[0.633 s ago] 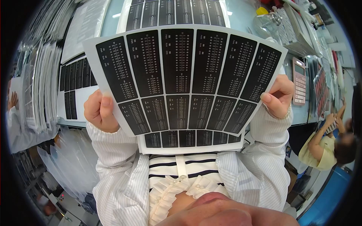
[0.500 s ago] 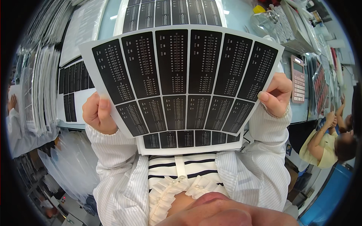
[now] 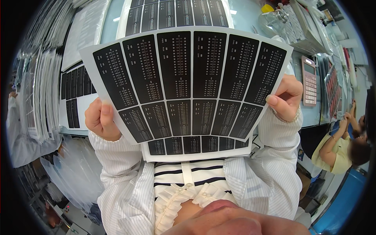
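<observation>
Between my two hands I hold up a white sheet [image 3: 191, 102] printed with rows of black panels, each panel covered in small light marks. My left hand [image 3: 102, 119] pinches its left edge, thumb on the front. On the opposite edge my right hand [image 3: 287, 98] grips it the same way, thumb over the corner panel. The sheet bows slightly. Below it, close to my body, lies a stack of like sheets [image 3: 196, 157], partly covered by the held one. Past the sheet's top edge, another printed sheet [image 3: 174, 16] rests on the table.
Tall piles of sheets in clear plastic [image 3: 43, 94] stand at the left, with clear plastic bags [image 3: 74, 172] hanging below. A pink calculator [image 3: 309, 82] lies to the right, near a clear bottle with a yellow cap [image 3: 274, 19]. A person in yellow [image 3: 333, 154] is at far right.
The held sheet has shifted very slightly left, both hands with it. At the far right, the other person's arms have moved a little.
</observation>
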Tool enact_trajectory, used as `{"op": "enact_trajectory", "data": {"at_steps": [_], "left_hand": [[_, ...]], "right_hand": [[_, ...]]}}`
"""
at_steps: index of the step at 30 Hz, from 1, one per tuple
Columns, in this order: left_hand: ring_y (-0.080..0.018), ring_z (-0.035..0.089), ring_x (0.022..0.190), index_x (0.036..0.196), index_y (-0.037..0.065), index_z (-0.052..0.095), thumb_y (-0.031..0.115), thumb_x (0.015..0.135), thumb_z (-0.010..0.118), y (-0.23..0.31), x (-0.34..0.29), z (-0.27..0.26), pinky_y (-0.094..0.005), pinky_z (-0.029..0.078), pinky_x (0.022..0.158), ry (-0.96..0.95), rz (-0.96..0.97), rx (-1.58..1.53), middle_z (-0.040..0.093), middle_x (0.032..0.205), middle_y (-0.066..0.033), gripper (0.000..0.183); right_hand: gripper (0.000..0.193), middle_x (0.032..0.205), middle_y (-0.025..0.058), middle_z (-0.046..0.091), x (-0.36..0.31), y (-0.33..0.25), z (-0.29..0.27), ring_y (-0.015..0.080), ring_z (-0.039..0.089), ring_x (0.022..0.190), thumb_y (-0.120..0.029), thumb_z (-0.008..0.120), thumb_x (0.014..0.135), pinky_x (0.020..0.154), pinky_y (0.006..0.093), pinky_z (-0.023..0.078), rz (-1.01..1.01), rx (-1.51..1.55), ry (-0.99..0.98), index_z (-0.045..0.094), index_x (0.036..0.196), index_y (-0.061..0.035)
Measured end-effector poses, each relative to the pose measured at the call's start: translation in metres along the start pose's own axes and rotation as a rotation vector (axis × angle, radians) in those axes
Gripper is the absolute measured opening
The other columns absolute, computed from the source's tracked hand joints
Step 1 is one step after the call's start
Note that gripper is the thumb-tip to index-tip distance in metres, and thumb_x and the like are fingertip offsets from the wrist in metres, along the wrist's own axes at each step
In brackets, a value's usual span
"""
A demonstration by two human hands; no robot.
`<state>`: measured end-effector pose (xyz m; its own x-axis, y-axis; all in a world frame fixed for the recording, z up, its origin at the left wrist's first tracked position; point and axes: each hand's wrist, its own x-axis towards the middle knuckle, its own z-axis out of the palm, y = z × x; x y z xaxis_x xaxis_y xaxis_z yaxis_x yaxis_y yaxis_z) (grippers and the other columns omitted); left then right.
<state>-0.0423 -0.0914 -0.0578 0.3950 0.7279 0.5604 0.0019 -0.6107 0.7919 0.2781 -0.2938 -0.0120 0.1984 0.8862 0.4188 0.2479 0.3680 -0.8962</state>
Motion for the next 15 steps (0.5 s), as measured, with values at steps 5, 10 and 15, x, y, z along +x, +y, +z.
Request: {"op": "enact_trajectory", "data": {"at_steps": [5,10,15], "left_hand": [[-0.0053,0.038,0.043,0.07,-0.007,0.057,0.014,0.082,0.046,0.0031,0.001,0.0011,-0.0212,0.026,0.04,-0.003,-0.003,0.023,0.051,0.052,-0.0026,0.026],[-0.0059,0.04,0.044,0.069,-0.006,0.057,0.017,0.083,0.045,0.0078,0.0023,0.002,-0.0213,0.028,0.04,-0.022,-0.039,0.026,0.053,0.053,-0.0031,0.029],[-0.0056,0.04,0.044,0.069,-0.006,0.057,0.018,0.083,0.045,0.0065,0.0021,0.0013,-0.0209,0.029,0.04,-0.01,-0.047,0.028,0.053,0.054,-0.003,0.03]], "right_hand": [[0.014,0.061,0.0116,0.06,0.0005,-0.001,0.0003,0.0141,0.053,0.051,-0.005,0.063,0.067,0.049,0.0231,0.038,0.008,-0.002,0.007,0.055,0.059,0.0012],[0.014,0.059,0.0103,0.059,-0.0017,0.0011,-0.002,0.0137,0.053,0.049,-0.006,0.064,0.067,0.047,0.0229,0.037,0.01,-0.008,0.022,0.055,0.058,0.0005],[0.015,0.055,0.0078,0.057,-0.0022,0.0011,-0.0048,0.0127,0.049,0.047,-0.006,0.064,0.067,0.045,0.0228,0.035,0.013,-0.05,-0.015,0.054,0.057,-0.0003]]}}
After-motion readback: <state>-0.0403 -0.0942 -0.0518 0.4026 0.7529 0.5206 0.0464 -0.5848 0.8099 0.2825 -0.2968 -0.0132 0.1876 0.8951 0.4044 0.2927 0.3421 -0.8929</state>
